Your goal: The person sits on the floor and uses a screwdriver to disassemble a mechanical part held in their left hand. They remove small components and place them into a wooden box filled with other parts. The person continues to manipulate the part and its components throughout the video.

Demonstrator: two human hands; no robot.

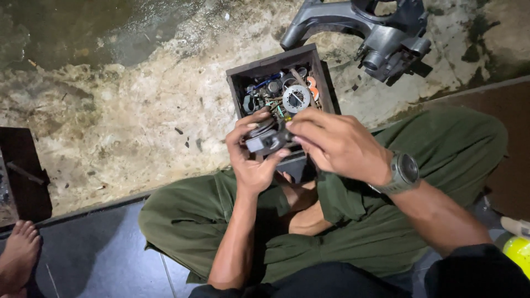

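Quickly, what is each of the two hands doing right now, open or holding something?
Left hand: closed around a small dark metal part, held above the box of parts.
Right hand: fingers pinch the same part from the other side.

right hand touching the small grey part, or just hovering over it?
Touching. The head view shows the right hand with fingertips pressed on the small grey part, which the left hand grips from below, over the wooden box.

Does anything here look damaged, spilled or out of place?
Nothing is clearly damaged. The wooden box holds a loose jumble of metal parts, and the concrete floor is stained. Both hands, left hand and right hand, hold a small dark part.
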